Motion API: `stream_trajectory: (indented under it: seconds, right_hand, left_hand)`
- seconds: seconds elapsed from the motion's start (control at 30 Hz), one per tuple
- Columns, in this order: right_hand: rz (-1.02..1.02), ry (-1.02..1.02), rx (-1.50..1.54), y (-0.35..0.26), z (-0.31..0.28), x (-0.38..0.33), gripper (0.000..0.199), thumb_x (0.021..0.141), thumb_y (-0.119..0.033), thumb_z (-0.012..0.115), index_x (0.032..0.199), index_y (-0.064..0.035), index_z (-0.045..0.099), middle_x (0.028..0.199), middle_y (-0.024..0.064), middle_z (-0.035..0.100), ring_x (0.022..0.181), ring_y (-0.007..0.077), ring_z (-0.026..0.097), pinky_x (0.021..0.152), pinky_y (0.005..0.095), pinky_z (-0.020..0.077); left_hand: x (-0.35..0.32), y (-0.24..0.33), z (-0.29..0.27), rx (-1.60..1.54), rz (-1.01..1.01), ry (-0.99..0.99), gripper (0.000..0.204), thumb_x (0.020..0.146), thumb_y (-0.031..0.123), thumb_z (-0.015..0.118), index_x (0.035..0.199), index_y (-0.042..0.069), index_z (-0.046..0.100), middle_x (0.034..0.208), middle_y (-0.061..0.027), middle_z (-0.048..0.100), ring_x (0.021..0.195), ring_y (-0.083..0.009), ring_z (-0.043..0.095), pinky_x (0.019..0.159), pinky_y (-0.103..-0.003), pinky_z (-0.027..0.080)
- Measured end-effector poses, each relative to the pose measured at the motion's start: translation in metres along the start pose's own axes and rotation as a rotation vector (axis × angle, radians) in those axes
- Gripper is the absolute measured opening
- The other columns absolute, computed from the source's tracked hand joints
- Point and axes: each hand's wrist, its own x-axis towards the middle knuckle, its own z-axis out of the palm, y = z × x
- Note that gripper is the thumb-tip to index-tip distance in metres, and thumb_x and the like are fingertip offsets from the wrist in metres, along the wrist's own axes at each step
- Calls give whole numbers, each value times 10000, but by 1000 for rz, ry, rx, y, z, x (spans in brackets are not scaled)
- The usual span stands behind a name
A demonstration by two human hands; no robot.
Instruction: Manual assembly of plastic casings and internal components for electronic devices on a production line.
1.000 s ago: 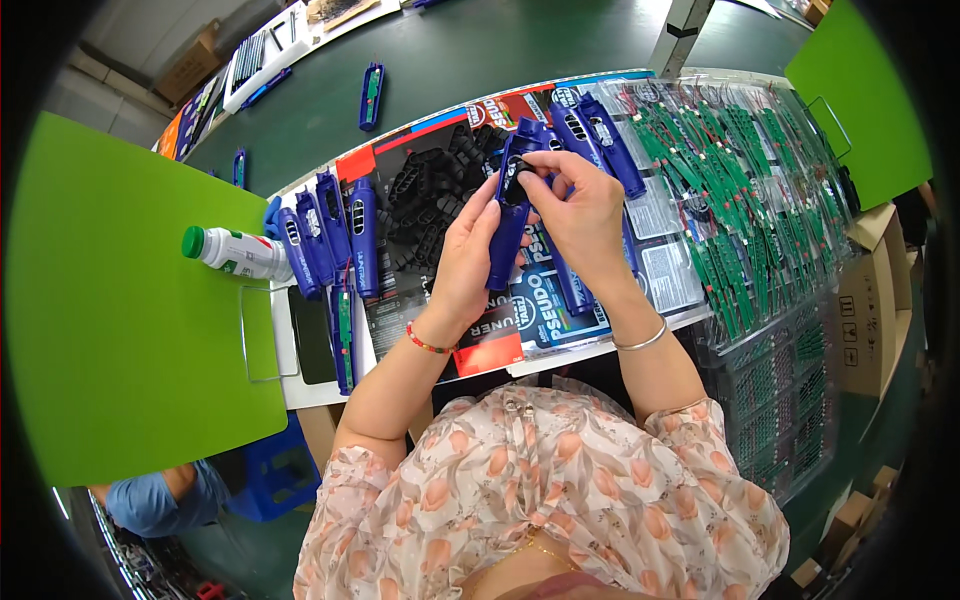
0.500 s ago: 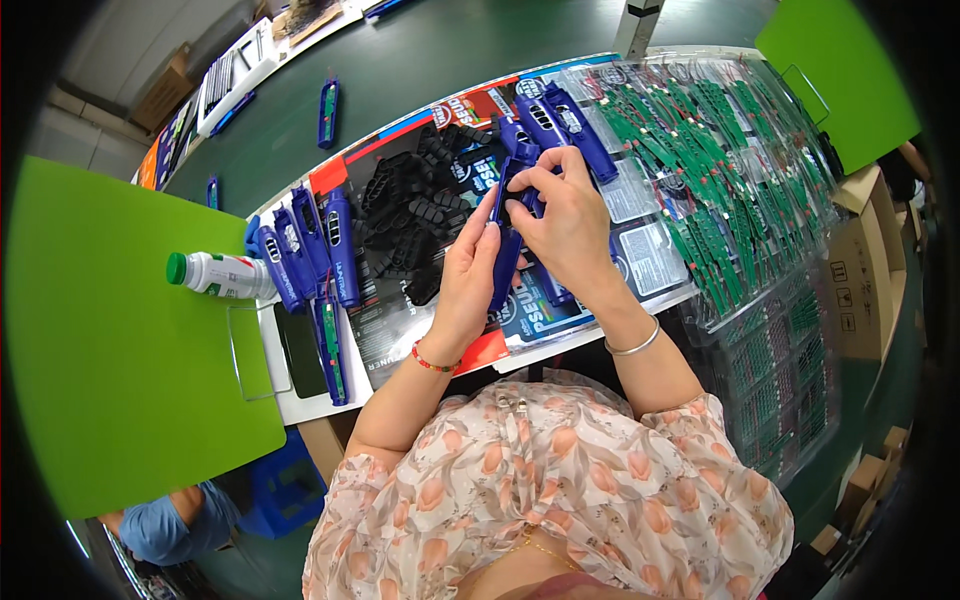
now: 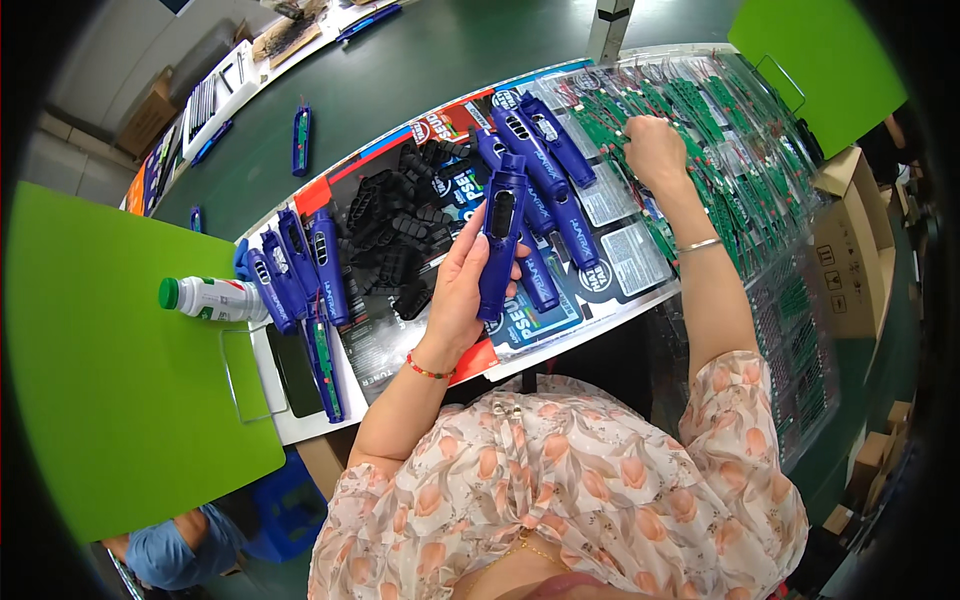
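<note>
My left hand (image 3: 462, 290) grips a long blue plastic housing (image 3: 498, 232), held upright over the bench with its open slot facing me. My right hand (image 3: 653, 147) reaches out to the right and rests with curled fingers on a tray of green circuit boards (image 3: 720, 140); I cannot tell whether it holds one. More blue housings (image 3: 540, 140) lie on the bench between the two hands. A pile of small black plastic parts (image 3: 395, 235) sits just left of the held housing.
Several blue housings (image 3: 300, 265) stand in a row at the left, beside a lying white bottle with a green cap (image 3: 210, 298). Green dividers (image 3: 110, 370) flank the bench. Cardboard boxes (image 3: 850, 250) stand at the right. Another person's blue sleeve (image 3: 175, 550) shows at bottom left.
Both hands were together on the blue housing. Now my right hand has let go and moved out right to the circuit boards, while my left hand keeps the housing.
</note>
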Motion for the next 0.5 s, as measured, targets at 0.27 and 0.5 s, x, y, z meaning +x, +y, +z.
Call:
stream_trajectory:
  seconds: [0.27,0.5]
  right_hand:
    - [77,115,-4,-7,-38,-2,196,782,-46,608,953,-83,699,888,137,708,893,345,690,764,446,556]
    - [117,128,1475,-70,-94,-60,418,833,-64,717,1230,-4,603,833,52,692,707,104,657,538,211,478]
  left_hand:
    - [1,3,-3,-60,-7,3,528,1041,247,415,1526,136,241,1046,-184,635,796,-172,610,635,-287,530]
    - [3,3,-13,-121,17,9,520,1051,243,377,1532,126,218,1077,-187,637,813,-163,620,676,-293,543]
